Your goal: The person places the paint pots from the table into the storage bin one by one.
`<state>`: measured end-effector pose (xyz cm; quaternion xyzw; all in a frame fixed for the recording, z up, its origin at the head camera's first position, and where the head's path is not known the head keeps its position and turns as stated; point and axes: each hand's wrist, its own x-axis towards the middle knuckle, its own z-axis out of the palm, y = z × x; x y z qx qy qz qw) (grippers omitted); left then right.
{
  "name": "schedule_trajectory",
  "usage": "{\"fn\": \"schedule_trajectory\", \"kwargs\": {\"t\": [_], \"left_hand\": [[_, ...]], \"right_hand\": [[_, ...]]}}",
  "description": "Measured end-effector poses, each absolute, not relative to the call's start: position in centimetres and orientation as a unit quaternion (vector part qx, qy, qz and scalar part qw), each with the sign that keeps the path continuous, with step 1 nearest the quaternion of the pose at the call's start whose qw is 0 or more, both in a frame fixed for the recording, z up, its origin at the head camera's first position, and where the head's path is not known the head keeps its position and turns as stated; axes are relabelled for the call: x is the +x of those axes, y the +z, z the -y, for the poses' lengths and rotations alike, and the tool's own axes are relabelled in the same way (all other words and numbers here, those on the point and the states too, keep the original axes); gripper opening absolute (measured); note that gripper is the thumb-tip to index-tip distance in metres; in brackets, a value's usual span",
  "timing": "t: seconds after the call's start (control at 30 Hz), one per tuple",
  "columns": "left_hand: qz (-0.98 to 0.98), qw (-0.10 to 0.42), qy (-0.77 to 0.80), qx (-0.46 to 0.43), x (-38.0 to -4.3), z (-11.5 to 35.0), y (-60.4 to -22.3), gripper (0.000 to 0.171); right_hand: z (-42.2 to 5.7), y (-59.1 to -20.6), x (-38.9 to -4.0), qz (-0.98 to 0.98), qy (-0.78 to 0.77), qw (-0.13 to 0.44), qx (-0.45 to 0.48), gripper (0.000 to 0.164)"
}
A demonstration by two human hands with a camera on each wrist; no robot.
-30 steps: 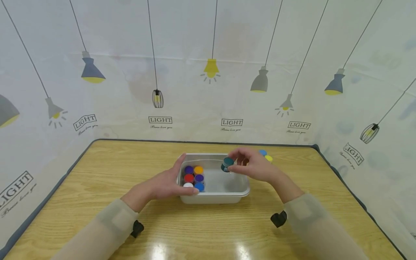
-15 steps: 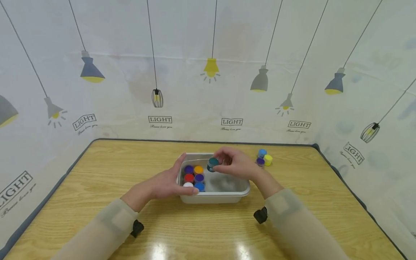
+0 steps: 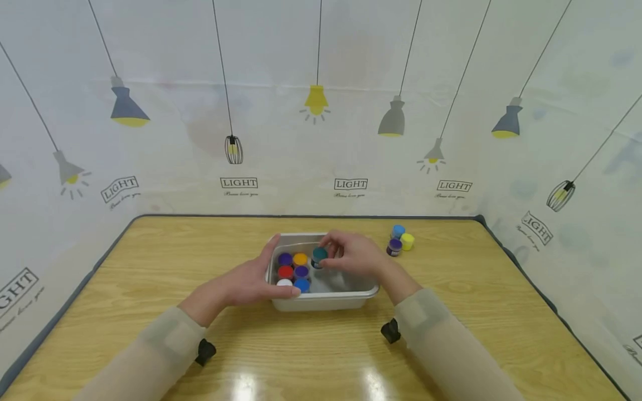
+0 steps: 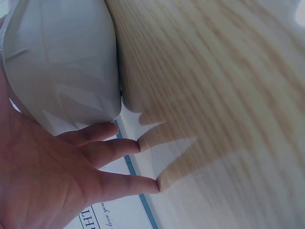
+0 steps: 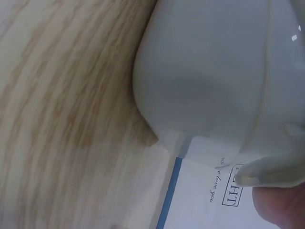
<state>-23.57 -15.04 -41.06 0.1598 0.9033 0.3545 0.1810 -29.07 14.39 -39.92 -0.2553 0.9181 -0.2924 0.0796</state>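
In the head view my right hand [image 3: 358, 256] pinches a small paint jar with a teal lid [image 3: 319, 255] between thumb and fingers, inside the grey-white box [image 3: 321, 303]. Left of it stand several similar jars in two columns: a purple-lidded jar [image 3: 285, 259], an orange-lidded one [image 3: 300, 259], a red one [image 3: 285, 272], another purple one [image 3: 301, 272], a white one [image 3: 284, 283] and a blue one [image 3: 302, 285]. My left hand [image 3: 241, 284] rests at the box's left end, thumb across the front rim. The left wrist view shows its fingers [image 4: 128, 183] straight and spread beside the box wall.
On the table [image 3: 321, 351] behind the box to the right stand a light-blue jar [image 3: 398, 230], a yellow jar [image 3: 407, 241] and a purple-lidded jar [image 3: 394, 247]. A lamp-printed backdrop [image 3: 281, 111] rises along the table's far and side edges.
My right hand has carried the teal-lidded jar left, from the box's right part to beside the jars there, and lower. The left hand keeps its place on the box. The head view has shifted slightly.
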Motion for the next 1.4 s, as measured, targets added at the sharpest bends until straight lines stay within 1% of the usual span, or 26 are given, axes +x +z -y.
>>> {"fn": "schedule_trajectory", "kwargs": {"t": [0.3, 0.63, 1.07, 1.4], "left_hand": [[-0.903, 0.186, 0.353, 0.158, -23.7, 15.0, -41.1, 0.137], [-0.902, 0.183, 0.357, 0.158, -23.6, 14.9, -41.1, 0.137], [-0.903, 0.182, 0.356, 0.158, -23.6, 14.9, -41.1, 0.137], [-0.904, 0.181, 0.354, 0.156, -23.5, 14.8, -41.2, 0.137]], "right_hand": [[-13.3, -40.1, -29.1, -0.949, -0.179, 0.083, -0.245, 0.029], [-13.0, -40.5, -29.2, -0.959, -0.117, 0.075, -0.248, 0.03], [-12.9, -40.2, -29.1, -0.959, -0.136, 0.094, -0.231, 0.03], [-13.0, -40.2, -28.9, -0.953, -0.157, 0.082, -0.245, 0.026]]}}
